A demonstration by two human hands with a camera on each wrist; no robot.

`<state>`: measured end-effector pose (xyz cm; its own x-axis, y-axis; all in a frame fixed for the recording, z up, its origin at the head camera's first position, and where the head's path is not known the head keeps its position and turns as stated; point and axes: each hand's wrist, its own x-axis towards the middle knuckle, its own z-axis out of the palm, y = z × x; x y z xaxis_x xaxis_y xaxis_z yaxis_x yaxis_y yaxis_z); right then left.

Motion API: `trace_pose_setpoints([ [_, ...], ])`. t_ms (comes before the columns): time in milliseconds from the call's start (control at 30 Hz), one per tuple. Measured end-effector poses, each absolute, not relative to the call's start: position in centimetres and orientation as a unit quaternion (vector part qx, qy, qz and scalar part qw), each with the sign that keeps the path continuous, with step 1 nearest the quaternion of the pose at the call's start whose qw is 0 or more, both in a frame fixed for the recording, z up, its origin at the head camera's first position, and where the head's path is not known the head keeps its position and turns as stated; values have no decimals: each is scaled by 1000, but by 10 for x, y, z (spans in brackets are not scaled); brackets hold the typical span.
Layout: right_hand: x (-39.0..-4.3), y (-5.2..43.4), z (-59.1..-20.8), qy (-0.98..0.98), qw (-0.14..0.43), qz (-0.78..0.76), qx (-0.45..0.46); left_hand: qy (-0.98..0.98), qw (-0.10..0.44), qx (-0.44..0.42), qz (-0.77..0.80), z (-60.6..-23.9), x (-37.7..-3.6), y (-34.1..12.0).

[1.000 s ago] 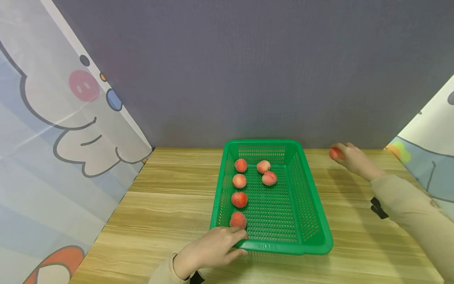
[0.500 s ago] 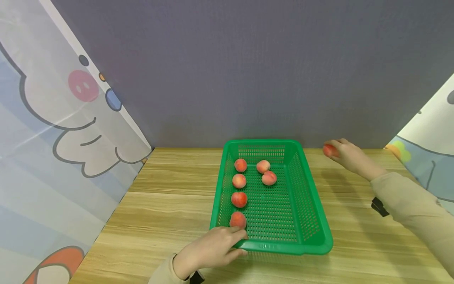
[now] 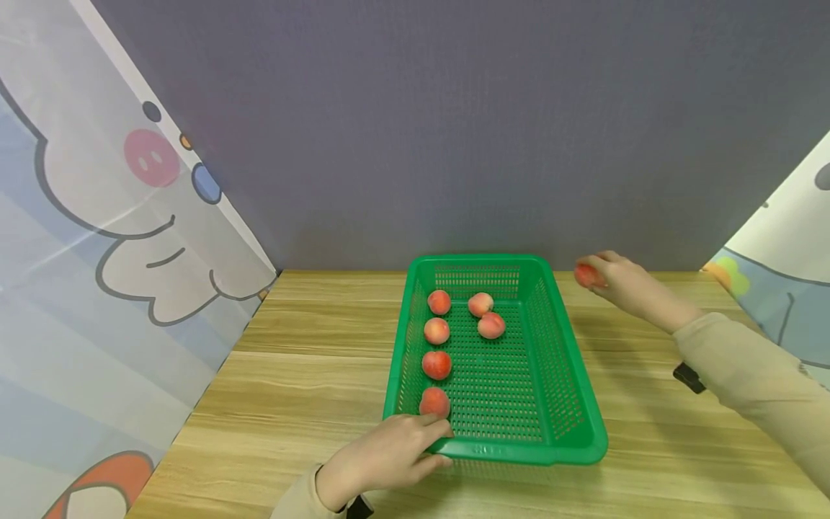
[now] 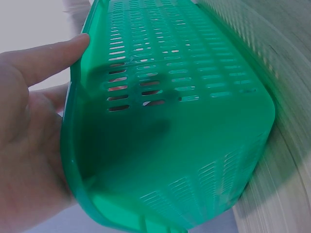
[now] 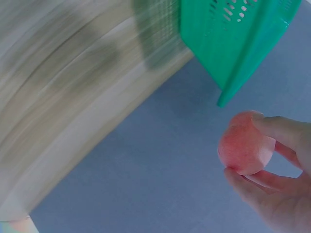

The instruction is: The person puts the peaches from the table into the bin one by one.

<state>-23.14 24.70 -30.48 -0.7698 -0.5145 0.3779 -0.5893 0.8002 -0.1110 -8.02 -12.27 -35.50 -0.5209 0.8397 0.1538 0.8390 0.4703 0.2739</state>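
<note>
A green plastic basket (image 3: 498, 452) with slotted walls stands on the wooden table. Along its left side lie several peaches in a row, the nearest peach (image 3: 434, 402) beside my left hand. Two more, a pale peach (image 3: 480, 304) and a pinker peach (image 3: 491, 326), touch each other near the back. My left hand (image 3: 395, 450) grips the basket's front left rim, thumb outside and fingers over the edge. Up in the air right of the basket's back corner, my right hand (image 3: 624, 285) holds a red peach (image 5: 245, 144) between thumb and fingertips.
The wooden table (image 3: 311, 375) runs back to a grey wall (image 3: 493, 130). Cartoon-printed sheets hang at the sides, the left sheet (image 3: 97, 252) showing a pink-nosed figure. Between the right hand and the basket's inside rises the right rim (image 3: 577, 353).
My right hand has moved left with the red peach, coming closer to the basket's right back corner. The left hand stays on the rim, and the peaches in the basket lie as before.
</note>
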Motion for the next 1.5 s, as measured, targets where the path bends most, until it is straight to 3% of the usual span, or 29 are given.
trace_pose_setpoints([
  [433,-221,223,-294,-911,197,112,344,857,0,490,160,-356,-81,-123],
  [1500,-204,165,-279,-889,146,89,425,857,4,490,158,-354,-81,-123],
])
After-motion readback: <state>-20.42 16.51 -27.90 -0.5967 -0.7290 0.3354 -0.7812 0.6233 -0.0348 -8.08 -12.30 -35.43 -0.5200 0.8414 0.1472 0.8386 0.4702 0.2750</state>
